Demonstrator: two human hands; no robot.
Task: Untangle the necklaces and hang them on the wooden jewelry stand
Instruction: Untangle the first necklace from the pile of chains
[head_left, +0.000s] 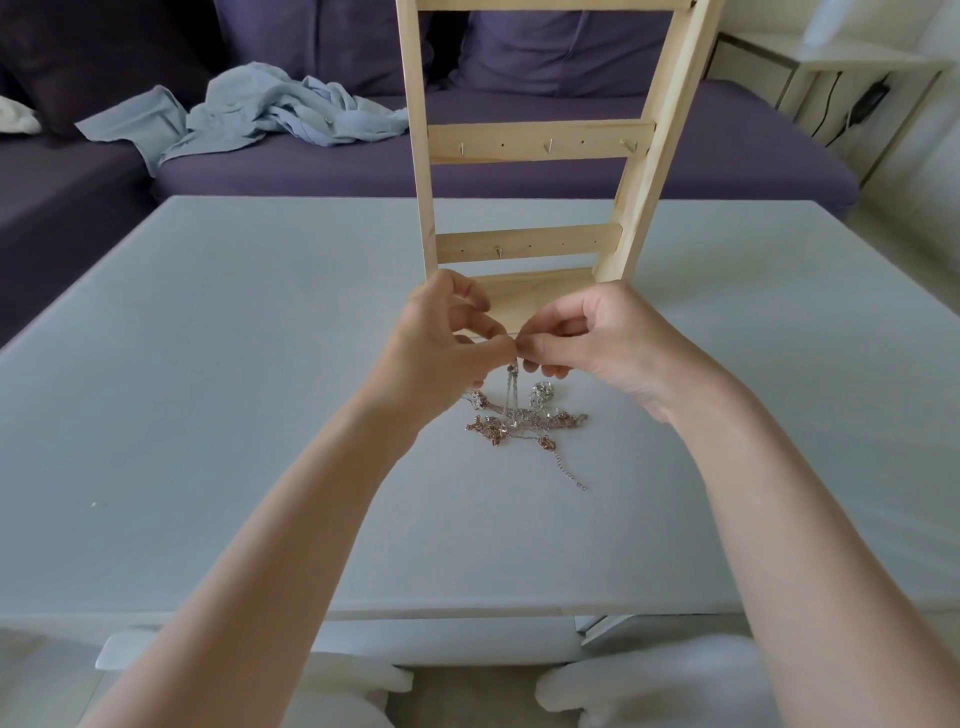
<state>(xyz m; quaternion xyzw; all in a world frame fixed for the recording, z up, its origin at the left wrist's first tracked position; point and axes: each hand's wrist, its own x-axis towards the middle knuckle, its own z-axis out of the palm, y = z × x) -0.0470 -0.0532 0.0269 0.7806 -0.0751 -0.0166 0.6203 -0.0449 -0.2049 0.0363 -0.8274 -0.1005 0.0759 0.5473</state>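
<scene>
Purple sofa (519, 171) behind, crumpled blue cloth (270, 111) on it. Smooth pale desk (208, 364), broad bare surface on both sides. Ladder-shaped wooden stand (540, 140) upright at far centre, small hooks on its rungs. Left hand (447, 343) and right hand (587, 343) fingertip to fingertip, each grip pinched on a thin chain hanging straight down. Knotted silver and rose necklaces (524, 423) below, heap stretched left to right.

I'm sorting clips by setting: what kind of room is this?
Probably a home living room: a purple fabric sofa with crumpled light-blue clothing on it stands behind the pale grey table.
</scene>
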